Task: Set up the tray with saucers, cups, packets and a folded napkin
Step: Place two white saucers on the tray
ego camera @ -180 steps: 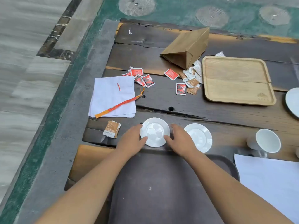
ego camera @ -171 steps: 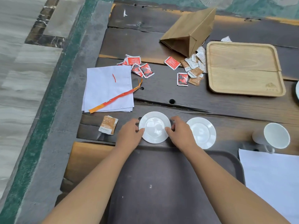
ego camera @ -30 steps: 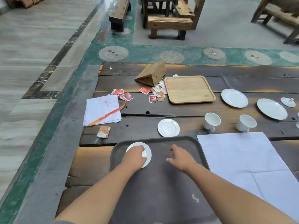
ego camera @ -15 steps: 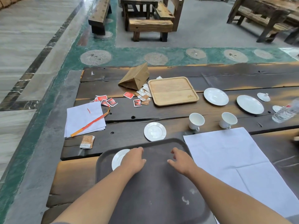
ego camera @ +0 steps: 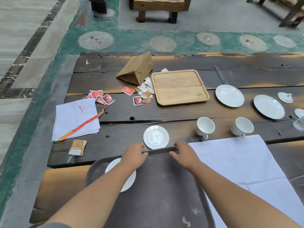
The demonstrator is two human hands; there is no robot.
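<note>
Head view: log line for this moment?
first saucer: on tray | second saucer: on table, past tray rim | left hand: open, empty | right hand: open, empty

Dark plank table [ego camera: 181, 112]. Brown paper bag [ego camera: 137, 69] lies on its side near the far edge, left of centre. Light wooden tray [ego camera: 179, 87] sits just right of the bag. Large white plate [ego camera: 229, 95] is right of that tray; second plate [ego camera: 269, 106] nearer the right edge, apart from the first. Small white lid [ego camera: 285, 97] is just beyond the second plate. Orange strip [ego camera: 82, 125] lies diagonally near the left edge. Wooden stool [ego camera: 158, 7] stands on the floor past the far edge.
</note>
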